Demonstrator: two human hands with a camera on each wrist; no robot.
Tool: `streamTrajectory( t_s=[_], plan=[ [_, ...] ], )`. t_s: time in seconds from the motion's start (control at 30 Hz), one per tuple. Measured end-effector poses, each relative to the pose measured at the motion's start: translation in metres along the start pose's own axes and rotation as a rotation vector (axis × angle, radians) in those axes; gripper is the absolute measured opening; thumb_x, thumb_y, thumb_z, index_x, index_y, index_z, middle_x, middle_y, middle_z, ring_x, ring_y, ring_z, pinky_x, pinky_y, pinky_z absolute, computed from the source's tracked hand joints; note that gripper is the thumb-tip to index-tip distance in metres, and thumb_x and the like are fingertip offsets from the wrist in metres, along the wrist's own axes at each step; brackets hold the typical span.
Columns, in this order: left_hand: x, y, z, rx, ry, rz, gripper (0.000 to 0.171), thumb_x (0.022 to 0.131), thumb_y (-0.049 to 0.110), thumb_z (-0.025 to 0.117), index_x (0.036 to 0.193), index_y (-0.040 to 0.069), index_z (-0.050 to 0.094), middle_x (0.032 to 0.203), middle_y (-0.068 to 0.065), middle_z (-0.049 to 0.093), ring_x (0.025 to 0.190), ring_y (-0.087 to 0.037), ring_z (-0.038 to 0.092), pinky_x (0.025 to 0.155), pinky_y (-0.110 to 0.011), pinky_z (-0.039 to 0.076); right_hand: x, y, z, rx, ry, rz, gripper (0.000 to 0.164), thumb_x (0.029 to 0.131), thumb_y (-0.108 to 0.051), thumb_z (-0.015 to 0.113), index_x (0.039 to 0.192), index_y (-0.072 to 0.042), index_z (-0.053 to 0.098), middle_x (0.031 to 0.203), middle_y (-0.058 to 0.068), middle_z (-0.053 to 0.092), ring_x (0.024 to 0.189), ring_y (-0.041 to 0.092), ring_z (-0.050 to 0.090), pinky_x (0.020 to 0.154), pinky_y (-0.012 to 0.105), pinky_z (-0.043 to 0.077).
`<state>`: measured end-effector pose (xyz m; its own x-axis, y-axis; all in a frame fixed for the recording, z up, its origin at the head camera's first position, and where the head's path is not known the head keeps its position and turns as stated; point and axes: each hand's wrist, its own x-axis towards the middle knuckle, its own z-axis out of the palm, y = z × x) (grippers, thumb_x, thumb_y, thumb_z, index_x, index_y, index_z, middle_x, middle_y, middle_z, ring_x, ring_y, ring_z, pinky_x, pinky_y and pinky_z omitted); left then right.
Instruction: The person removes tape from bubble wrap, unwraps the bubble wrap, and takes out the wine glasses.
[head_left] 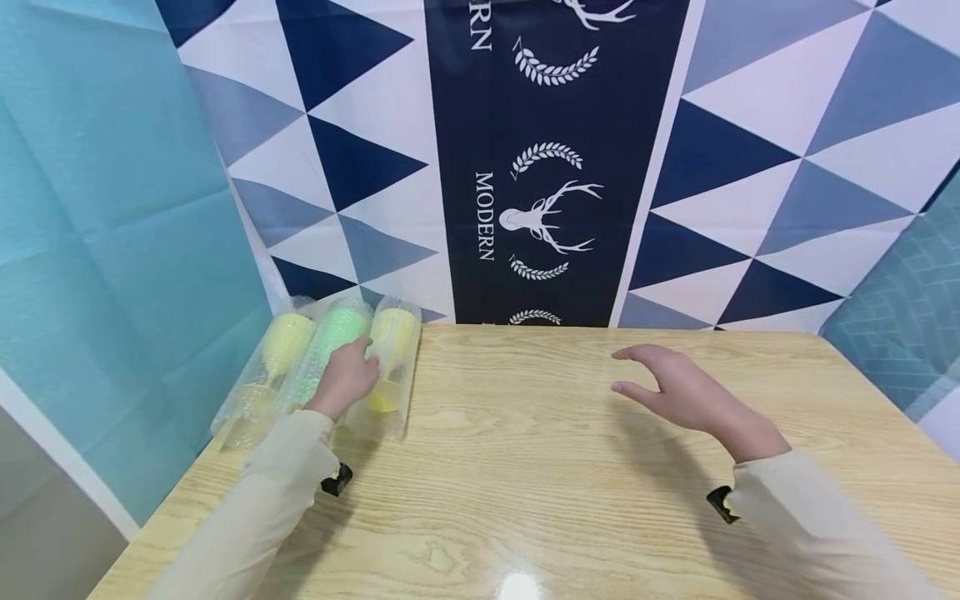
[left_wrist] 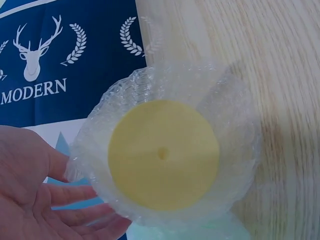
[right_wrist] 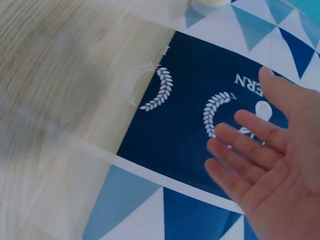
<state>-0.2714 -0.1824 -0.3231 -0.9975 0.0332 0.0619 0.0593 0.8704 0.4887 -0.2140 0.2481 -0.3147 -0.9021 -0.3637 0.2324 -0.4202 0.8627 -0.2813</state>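
Three goblet-shaped pieces in clear bubble wrap stand side by side at the table's back left. The right one is a yellow goblet (head_left: 395,333), the middle a green goblet (head_left: 347,325), the left a yellow goblet (head_left: 288,343). My left hand (head_left: 347,382) is at the right goblet's left side, overlapping the green one. In the left wrist view its loosely extended fingers (left_wrist: 75,195) reach the edge of the bubble wrap (left_wrist: 237,130); firm contact is unclear. A round yellow face shows inside the wrap. My right hand (head_left: 678,387) hovers over the table, holding nothing, thumb and fingers apart.
The wood-grain table (head_left: 510,467) extends to the right and front. A patterned navy, grey and white cloth (head_left: 540,250) hangs behind it. Teal sheeting (head_left: 127,208) closes the left side, close to the wrapped goblets. More teal cloth (head_left: 911,300) hangs at right.
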Motion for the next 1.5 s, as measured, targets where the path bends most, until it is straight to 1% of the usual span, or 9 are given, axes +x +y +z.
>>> streamTrajectory(
  t_s=[0.23,0.33,0.43,0.53,0.7,0.8,1.03,1.27,1.5],
  plan=[
    [0.001,0.0,0.006,-0.015,-0.002,-0.015,0.049,0.099,0.015,0.039,0.142,-0.006,0.036,0.14,-0.03,0.046,0.115,-0.038,0.053,0.093,-0.046,0.047,0.009,-0.001,0.013,0.029,0.01,-0.026,0.051,0.093,-0.032,0.061,0.134,-0.002,0.052,0.135,0.019,0.056,0.128,0.039,0.05,0.105,0.056,0.041],
    [0.001,0.002,0.008,-0.034,-0.014,-0.017,0.052,0.098,0.017,0.041,0.143,-0.008,0.034,0.142,-0.031,0.043,0.123,-0.042,0.05,0.1,-0.049,0.045,0.014,-0.002,0.016,0.033,0.015,-0.027,0.051,0.093,-0.031,0.062,0.134,-0.002,0.051,0.136,0.019,0.056,0.128,0.039,0.05,0.106,0.055,0.041],
    [0.001,0.004,0.009,-0.046,-0.025,-0.022,0.056,0.098,0.02,0.044,0.143,-0.01,0.031,0.145,-0.032,0.039,0.134,-0.045,0.039,0.11,-0.053,0.037,0.02,-0.004,0.02,0.037,0.009,-0.022,0.052,0.093,-0.031,0.062,0.135,-0.003,0.051,0.136,0.019,0.055,0.128,0.038,0.05,0.106,0.055,0.04],
    [0.001,0.004,0.01,-0.05,-0.034,-0.04,0.061,0.097,0.023,0.047,0.144,-0.012,0.029,0.146,-0.032,0.036,0.136,-0.046,0.036,0.113,-0.053,0.034,0.027,-0.007,0.024,0.047,0.003,-0.027,0.052,0.093,-0.031,0.062,0.134,-0.002,0.051,0.136,0.019,0.055,0.128,0.038,0.05,0.106,0.055,0.041],
    [0.002,0.005,0.015,-0.081,-0.046,-0.067,0.069,0.091,0.025,0.05,0.144,-0.012,0.027,0.146,-0.033,0.037,0.131,-0.044,0.043,0.109,-0.053,0.039,0.038,-0.011,0.031,0.064,0.008,-0.056,0.051,0.093,-0.03,0.062,0.132,0.0,0.052,0.133,0.02,0.057,0.123,0.038,0.054,0.104,0.054,0.043],
    [0.002,0.007,0.02,-0.11,-0.057,-0.078,0.074,0.087,0.027,0.052,0.145,-0.011,0.025,0.147,-0.033,0.036,0.13,-0.044,0.043,0.109,-0.053,0.039,0.042,-0.012,0.033,0.072,0.005,-0.064,0.051,0.092,-0.029,0.063,0.131,0.001,0.053,0.131,0.02,0.059,0.122,0.037,0.055,0.103,0.053,0.043],
    [0.003,0.014,0.023,-0.125,-0.099,-0.126,0.081,0.085,0.035,0.056,0.144,-0.011,0.025,0.141,-0.031,0.042,0.125,-0.042,0.049,0.105,-0.052,0.043,0.048,-0.014,0.033,0.083,-0.01,-0.08,0.049,0.092,-0.028,0.063,0.13,0.002,0.054,0.13,0.02,0.059,0.12,0.038,0.055,0.102,0.053,0.044],
    [0.007,0.015,0.027,-0.117,-0.182,-0.177,0.092,0.088,0.043,0.053,0.149,-0.01,0.009,0.155,-0.032,0.02,0.141,-0.047,0.028,0.116,-0.055,0.029,0.058,-0.014,0.037,0.096,-0.036,-0.093,0.048,0.092,-0.029,0.063,0.13,0.001,0.054,0.13,0.019,0.06,0.12,0.037,0.056,0.102,0.053,0.044],
    [0.008,0.015,0.031,-0.156,-0.201,-0.183,0.094,0.089,0.043,0.052,0.15,-0.009,0.003,0.155,-0.032,0.018,0.143,-0.046,0.025,0.116,-0.054,0.028,0.072,-0.013,0.042,0.103,-0.051,-0.117,0.045,0.092,-0.026,0.062,0.128,0.002,0.057,0.128,0.019,0.062,0.117,0.037,0.058,0.101,0.052,0.045]
  ],
)
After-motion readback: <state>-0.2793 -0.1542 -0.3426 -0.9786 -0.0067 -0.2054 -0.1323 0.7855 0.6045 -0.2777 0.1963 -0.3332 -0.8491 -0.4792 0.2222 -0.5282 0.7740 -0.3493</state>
